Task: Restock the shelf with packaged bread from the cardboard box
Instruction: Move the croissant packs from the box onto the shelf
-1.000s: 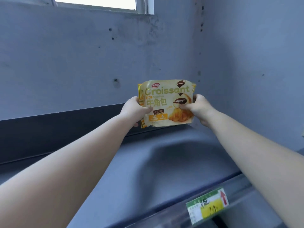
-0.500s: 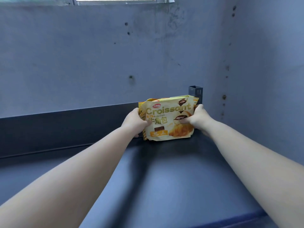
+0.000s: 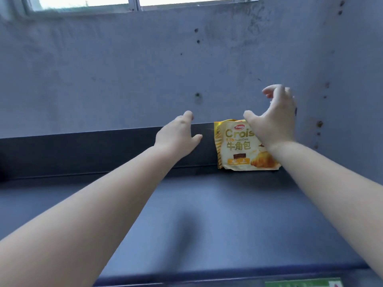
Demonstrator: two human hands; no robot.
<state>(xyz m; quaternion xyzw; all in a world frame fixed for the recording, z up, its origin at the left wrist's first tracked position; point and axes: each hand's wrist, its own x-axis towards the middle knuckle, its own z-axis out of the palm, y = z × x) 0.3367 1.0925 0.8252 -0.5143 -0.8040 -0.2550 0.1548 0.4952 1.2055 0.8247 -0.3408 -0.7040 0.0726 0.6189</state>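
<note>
A yellow croissant pack (image 3: pixel 238 149) stands upright at the back right of the dark shelf (image 3: pixel 207 220), leaning against the shelf's low back rail (image 3: pixel 83 152). My right hand (image 3: pixel 273 119) hovers in front of the pack's upper right part, fingers spread and loosely curved, holding nothing. My left hand (image 3: pixel 178 135) is lifted to the left of the pack, apart from it, fingers relaxed and empty. The cardboard box is out of view.
A grey wall (image 3: pixel 145 69) rises behind the shelf and another wall closes it on the right. A window strip (image 3: pixel 132 2) runs along the top. A green price label (image 3: pixel 304 282) sits on the shelf's front edge at lower right.
Both hands held the croissant pack and set it down against the back rail. They have now let go and drawn back, the right hand lifting above it.
</note>
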